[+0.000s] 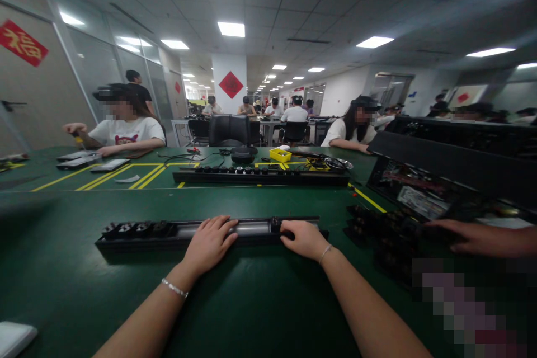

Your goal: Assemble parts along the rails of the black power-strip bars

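Observation:
A long black rail (251, 233) with a silvery inner channel lies across the green table in front of me. Several black plug-like modules (142, 227) with metal prongs or bright tops sit in its left part. My left hand (213, 239) lies over the middle of the channel, fingers stretched out and flat, holding nothing. Near the rail's right end, my right hand (302, 239) has its fingers closed on a small black plug-like module (276, 224). The module stands in or on the channel; its lower side is hidden by the rail and fingers.
A second black rail (260, 178) with modules lies farther back. To the right are a pile of black modules (377, 229), a co-worker's hand (482, 236) and a large black case (444, 173). A yellow tray (280, 155) and cables are behind. Other people sit around.

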Action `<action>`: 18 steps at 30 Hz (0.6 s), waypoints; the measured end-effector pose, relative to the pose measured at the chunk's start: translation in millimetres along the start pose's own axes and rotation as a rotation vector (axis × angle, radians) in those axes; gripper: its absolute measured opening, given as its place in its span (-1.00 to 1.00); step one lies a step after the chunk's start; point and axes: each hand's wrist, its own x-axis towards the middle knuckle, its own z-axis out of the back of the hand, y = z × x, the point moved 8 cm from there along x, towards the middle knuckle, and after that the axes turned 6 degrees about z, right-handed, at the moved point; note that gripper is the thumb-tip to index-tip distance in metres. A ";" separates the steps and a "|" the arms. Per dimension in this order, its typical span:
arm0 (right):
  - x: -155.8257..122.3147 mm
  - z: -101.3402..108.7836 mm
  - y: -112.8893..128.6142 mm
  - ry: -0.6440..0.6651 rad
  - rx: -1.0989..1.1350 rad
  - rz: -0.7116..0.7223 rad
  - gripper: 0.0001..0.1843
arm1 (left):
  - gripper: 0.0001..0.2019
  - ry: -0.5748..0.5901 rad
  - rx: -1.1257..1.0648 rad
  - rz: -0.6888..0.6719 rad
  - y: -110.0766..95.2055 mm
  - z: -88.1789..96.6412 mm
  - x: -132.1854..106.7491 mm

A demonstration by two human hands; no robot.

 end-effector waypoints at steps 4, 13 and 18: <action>0.0 0.1 -0.5 0.009 -0.001 -0.011 -0.82 | -0.57 -0.003 -0.004 -0.001 0.0 0.7 0.0; -1.0 5.8 0.8 -0.034 -0.001 0.000 -0.84 | -0.55 0.014 0.016 0.004 0.4 0.4 -0.2; 0.1 7.5 -0.5 -0.047 -0.035 0.004 -0.84 | -0.55 0.026 0.009 0.006 0.2 1.3 0.1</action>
